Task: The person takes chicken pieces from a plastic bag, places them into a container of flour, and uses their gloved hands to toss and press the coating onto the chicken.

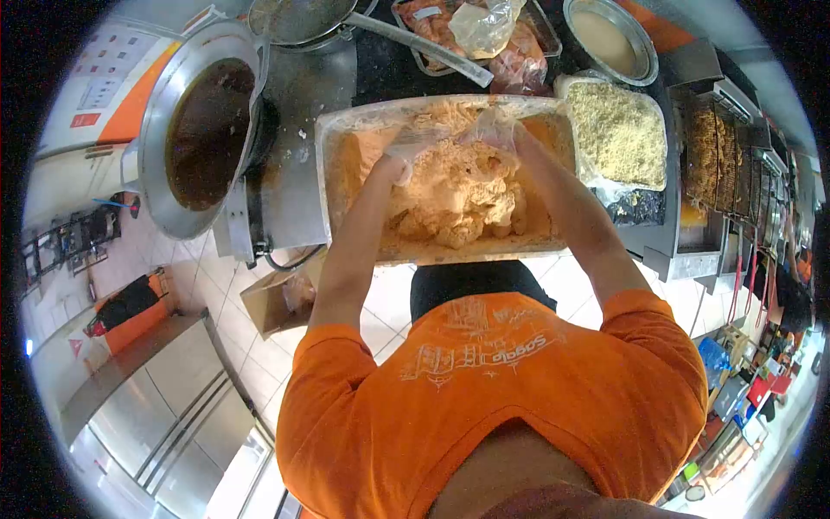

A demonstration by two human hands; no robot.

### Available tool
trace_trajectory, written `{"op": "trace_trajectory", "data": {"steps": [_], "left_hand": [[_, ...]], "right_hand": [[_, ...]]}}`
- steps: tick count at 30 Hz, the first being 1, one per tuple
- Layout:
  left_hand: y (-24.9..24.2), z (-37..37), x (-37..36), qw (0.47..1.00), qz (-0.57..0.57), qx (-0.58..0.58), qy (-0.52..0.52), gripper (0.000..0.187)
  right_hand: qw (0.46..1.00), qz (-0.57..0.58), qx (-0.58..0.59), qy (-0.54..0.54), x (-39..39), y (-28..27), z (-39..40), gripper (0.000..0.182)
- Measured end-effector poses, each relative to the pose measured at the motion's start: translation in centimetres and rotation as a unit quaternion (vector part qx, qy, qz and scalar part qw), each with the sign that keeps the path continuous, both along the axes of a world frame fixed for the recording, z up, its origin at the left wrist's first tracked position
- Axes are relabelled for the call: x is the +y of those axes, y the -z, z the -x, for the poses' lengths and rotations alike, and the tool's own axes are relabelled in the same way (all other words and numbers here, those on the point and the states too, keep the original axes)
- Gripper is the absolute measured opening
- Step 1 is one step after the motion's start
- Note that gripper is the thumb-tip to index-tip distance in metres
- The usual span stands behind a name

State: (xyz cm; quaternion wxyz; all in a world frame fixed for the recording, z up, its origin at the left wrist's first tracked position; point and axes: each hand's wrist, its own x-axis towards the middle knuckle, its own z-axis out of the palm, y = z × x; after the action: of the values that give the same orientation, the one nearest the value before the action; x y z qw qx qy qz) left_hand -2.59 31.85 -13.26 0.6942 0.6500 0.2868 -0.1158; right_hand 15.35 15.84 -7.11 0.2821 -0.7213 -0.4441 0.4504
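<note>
A wide rectangular tub [446, 253] in front of me holds a heap of orange-tinted breading flour [432, 195] with lumpy, flour-coated pieces [484, 203] in it. Both of my hands are inside the tub, in clear plastic gloves. At the heap's far left side is my left hand [415, 147], dusted with flour. My right hand [494, 130] is at the far right side of the heap, against the coated pieces. The fingers of both hands are covered by flour and cloudy plastic, so their grip is hard to make out.
On the left stands a large pan of dark oil [207, 134]. Behind the tub are a long-handled strainer [415, 43], a tray of bagged raw meat [519, 56] and a bowl of pale liquid [605, 43]. A container of pale crumbs [618, 130] sits to the right, with fryer baskets [713, 160] beyond.
</note>
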Motion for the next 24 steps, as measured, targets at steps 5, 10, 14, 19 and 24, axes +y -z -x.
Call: {"op": "trace_trajectory", "data": {"steps": [5,10,14,19,24], "left_hand": [[-6.3,2.2,-4.7,0.975,-0.200,0.015,-0.091,0.059],[-5.1,5.5,-8.1,0.743,-0.666,-0.066,0.029,0.071],[-7.4,6.3,-6.9,0.785,-0.570,-0.129,0.206,0.076],[-9.8,5.0,-5.7,0.783,-0.592,-0.151,0.118,0.055],[-14.5,4.0,-7.2,0.887,-0.448,-0.025,0.105,0.022]], "right_hand": [[0.943,0.017,-0.307,-0.128,-3.2,-1.7,2.9,0.064],[0.905,-0.027,-0.413,-0.095,-8.9,-1.4,6.9,0.067],[0.918,0.007,-0.390,-0.070,-10.9,-4.4,7.7,0.082],[0.929,0.061,-0.361,0.049,-10.2,-8.4,7.2,0.055],[0.942,0.107,-0.264,0.179,-9.1,-9.1,9.9,0.040]]}}
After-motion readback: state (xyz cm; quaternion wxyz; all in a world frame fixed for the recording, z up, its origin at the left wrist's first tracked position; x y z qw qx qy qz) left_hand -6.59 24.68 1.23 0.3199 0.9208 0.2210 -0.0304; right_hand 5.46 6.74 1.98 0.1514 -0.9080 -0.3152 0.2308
